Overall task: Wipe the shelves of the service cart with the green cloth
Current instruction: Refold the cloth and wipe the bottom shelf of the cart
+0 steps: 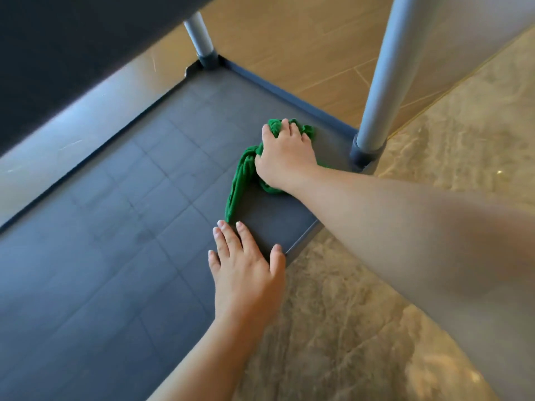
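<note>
Currently right hand (285, 157) grips the bunched green cloth (240, 180) on the cart's lower shelf (115, 227), near the corner post (382, 82). Left hand (246, 270) flat, fingers spread, at shelf edge, just beside cloth's trailing end.

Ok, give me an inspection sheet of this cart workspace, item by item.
Surface: dark grey lower shelf with a raised rim and faint grid lines and smudges; upper shelf overhangs it.
Job's things: green cloth bunched on the lower shelf near the corner post.
Clutter: nothing seen.
Hands: right hand grips the cloth; left hand lies flat at the shelf's near edge, fingers straight.
Cables: nothing seen.
Surroundings: wood-look floor beyond the cart, marbled tile floor beside it; second post at the far corner.
</note>
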{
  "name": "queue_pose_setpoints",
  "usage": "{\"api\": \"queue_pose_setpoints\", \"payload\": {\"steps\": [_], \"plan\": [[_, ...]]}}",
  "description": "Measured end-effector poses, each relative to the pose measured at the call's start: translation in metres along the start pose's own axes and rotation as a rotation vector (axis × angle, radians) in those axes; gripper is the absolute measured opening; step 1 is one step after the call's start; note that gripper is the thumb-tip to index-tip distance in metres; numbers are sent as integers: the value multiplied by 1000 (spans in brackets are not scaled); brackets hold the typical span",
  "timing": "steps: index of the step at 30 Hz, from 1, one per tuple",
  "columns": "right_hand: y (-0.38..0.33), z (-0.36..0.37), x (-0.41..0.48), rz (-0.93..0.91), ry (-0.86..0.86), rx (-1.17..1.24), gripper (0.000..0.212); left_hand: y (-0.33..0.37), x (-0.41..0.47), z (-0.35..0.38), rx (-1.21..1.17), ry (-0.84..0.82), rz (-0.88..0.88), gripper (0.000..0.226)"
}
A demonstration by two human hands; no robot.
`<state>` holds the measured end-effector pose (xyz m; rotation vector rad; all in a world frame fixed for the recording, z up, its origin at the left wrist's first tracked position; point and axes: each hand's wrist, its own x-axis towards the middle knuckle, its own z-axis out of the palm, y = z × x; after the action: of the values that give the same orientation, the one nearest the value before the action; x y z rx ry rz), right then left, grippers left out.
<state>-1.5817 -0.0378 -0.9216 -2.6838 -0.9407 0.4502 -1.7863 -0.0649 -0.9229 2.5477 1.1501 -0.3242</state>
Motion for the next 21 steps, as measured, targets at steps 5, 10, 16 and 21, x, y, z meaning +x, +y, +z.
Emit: {"api": "queue_pose_setpoints", "payload": {"steps": [5, 10, 16, 21], "plan": [[2, -12, 43, 37, 9, 56, 64, -4, -6, 2, -3, 12, 13, 99], [3, -12, 55, -24, 42, 67, 81, -8, -11, 1, -10, 20, 14, 95], [-44, 4, 3, -350, -57, 76, 68, -11, -12, 4, -22, 46, 24, 87], [-87, 41, -45, -654, -170, 32, 60, -24, -20, -5, -383, 239, 91, 59]]}}
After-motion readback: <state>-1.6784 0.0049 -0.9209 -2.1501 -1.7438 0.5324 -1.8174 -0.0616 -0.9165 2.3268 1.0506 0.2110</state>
